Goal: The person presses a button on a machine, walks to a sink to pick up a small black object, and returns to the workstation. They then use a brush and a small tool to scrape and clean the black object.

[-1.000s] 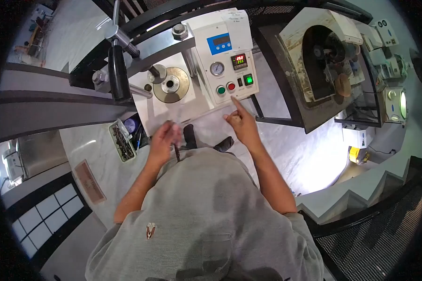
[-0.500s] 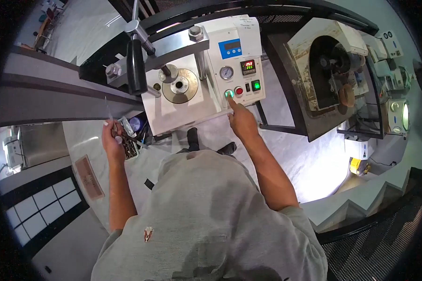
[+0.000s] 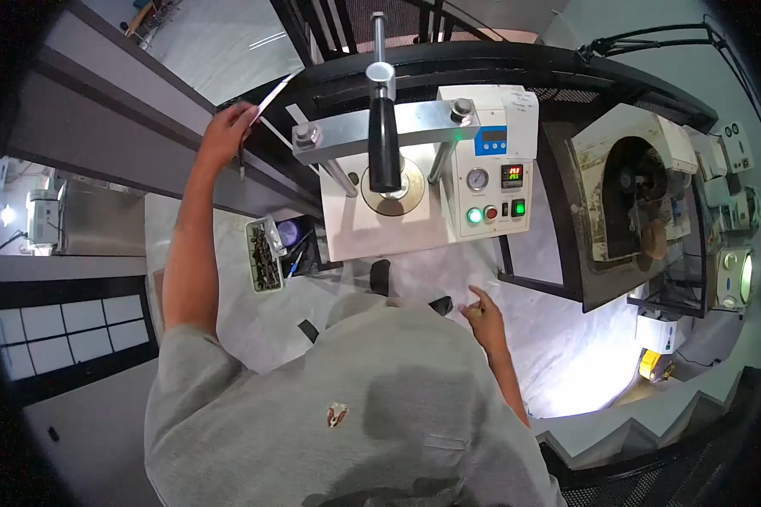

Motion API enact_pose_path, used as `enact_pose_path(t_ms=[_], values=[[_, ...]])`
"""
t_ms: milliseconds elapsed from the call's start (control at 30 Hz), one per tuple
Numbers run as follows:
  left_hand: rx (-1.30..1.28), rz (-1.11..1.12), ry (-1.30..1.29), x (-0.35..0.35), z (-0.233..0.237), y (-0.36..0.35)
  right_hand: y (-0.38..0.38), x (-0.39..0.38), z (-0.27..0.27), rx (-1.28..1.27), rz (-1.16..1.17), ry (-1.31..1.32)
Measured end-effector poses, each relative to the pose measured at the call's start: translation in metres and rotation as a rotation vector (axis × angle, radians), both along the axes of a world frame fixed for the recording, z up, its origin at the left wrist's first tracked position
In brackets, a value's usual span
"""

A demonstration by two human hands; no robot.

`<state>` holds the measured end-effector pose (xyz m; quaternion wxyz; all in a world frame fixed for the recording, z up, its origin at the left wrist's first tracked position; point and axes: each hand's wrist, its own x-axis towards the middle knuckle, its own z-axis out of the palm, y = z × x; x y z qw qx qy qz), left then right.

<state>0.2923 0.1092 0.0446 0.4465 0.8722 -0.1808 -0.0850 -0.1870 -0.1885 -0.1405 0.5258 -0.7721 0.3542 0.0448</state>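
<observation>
My left hand (image 3: 227,137) is raised to the left of a white benchtop press (image 3: 347,221), its fingers closed on a thin, pale, pointed tool (image 3: 274,95) whose exact kind I cannot make out. Down in front of the press, my right hand (image 3: 484,321) hangs with the index finger stretched out and nothing in it. A black lever handle (image 3: 385,145) on the metal crossbar (image 3: 427,125) partly hides the round metal plate (image 3: 393,201). On the control panel, a green button (image 3: 474,215) glows beside a red button (image 3: 491,214), below a pressure gauge (image 3: 477,178) and a lit digital display (image 3: 512,175).
At the lower left of the press sit a tray of small dark parts (image 3: 265,260) and a purple container (image 3: 289,232). A stained machine with a rounded opening (image 3: 596,203) stands on the right. Black railing (image 3: 524,61) curves behind the press.
My right index finger has left the green button, and that hand has dropped towards me. My left hand has risen with the pointed tool, away from the parts tray. The view has shifted.
</observation>
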Motion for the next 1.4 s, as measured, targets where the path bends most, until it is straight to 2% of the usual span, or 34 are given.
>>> enact_pose_path(t_ms=[67, 100, 167, 200, 267, 300, 367, 400, 467, 567, 667, 767, 800, 867, 900, 967, 1000, 1067, 1100, 1167, 1300, 1367, 1400], values=[[0.163, -0.064, -0.095, 0.013, 0.011, -0.021, 0.011, -0.014, -0.012, 0.081, -0.031, 0.057], [0.16, -0.065, -0.1, 0.03, 0.01, -0.025, 0.013, -0.018, -0.019, 0.108, -0.04, 0.042], [0.309, -0.315, -0.076, 0.067, 0.004, -0.04, 0.014, -0.016, -0.019, 0.129, -0.06, 0.027], [0.304, -0.326, -0.074, 0.081, 0.002, -0.048, 0.015, -0.015, -0.013, 0.148, -0.077, 0.042], [0.605, -0.415, -0.059, 0.1, -0.002, -0.059, 0.017, -0.017, -0.007, 0.166, -0.1, 0.06], [0.6, -0.422, -0.064, 0.103, 0.002, -0.064, 0.016, -0.016, -0.006, 0.182, -0.101, 0.076], [0.838, -0.496, 0.012, 0.104, 0.008, -0.071, 0.018, -0.022, -0.012, 0.198, -0.115, 0.094], [0.835, -0.504, 0.003, 0.108, 0.003, -0.069, 0.018, -0.029, -0.027, 0.237, -0.115, 0.117], [0.817, -0.656, -0.339, 0.117, -0.011, -0.053, 0.029, -0.04, -0.037, 0.306, -0.128, 0.114], [0.865, -0.603, -0.407, 0.101, 0.002, -0.054, 0.047, -0.035, -0.024, 0.281, -0.123, 0.159], [0.828, -0.59, -0.438, 0.11, -0.009, -0.052, 0.059, -0.052, -0.078, 0.313, -0.148, 0.082], [0.712, -0.625, -0.449, 0.121, -0.016, -0.051, 0.06, -0.025, -0.028, 0.304, -0.181, 0.129], [0.711, -0.628, -0.45, 0.118, -0.012, -0.055, 0.061, -0.023, -0.029, 0.305, -0.184, 0.129], [0.888, -0.683, -0.44, 0.113, -0.001, -0.063, 0.062, -0.02, -0.032, 0.338, -0.189, 0.146], [0.887, -0.681, -0.439, 0.113, 0.001, -0.064, 0.063, -0.023, -0.043, 0.337, -0.188, 0.147], [0.996, -0.731, -0.535, 0.115, 0.004, -0.069, 0.064, -0.032, -0.068, 0.366, -0.178, 0.021], [0.994, -0.732, -0.537, 0.108, 0.011, -0.074, 0.064, -0.03, -0.062, 0.364, -0.181, 0.02], [1.159, -0.7, -0.529, 0.091, 0.028, -0.083, 0.068, -0.019, -0.04, 0.274, -0.133, 0.047], [1.162, -0.702, -0.53, 0.09, 0.029, -0.084, 0.069, -0.021, -0.049, 0.277, -0.135, 0.047], [1.148, -0.707, -0.492, 0.09, 0.031, -0.086, 0.069, -0.027, -0.072, 0.431, -0.214, 0.054], [1.092, -0.693, -0.507, 0.104, 0.019, -0.076, 0.072, -0.014, -0.045, 0.381, -0.191, 0.071], [0.857, -0.629, -0.581, 0.126, 0.004, -0.062, 0.073, -0.012, -0.034, 0.317, -0.151, 0.071], [0.856, -0.625, -0.585, 0.143, 0.0, -0.054, 0.072, -0.009, -0.033, 0.314, -0.149, 0.067]])
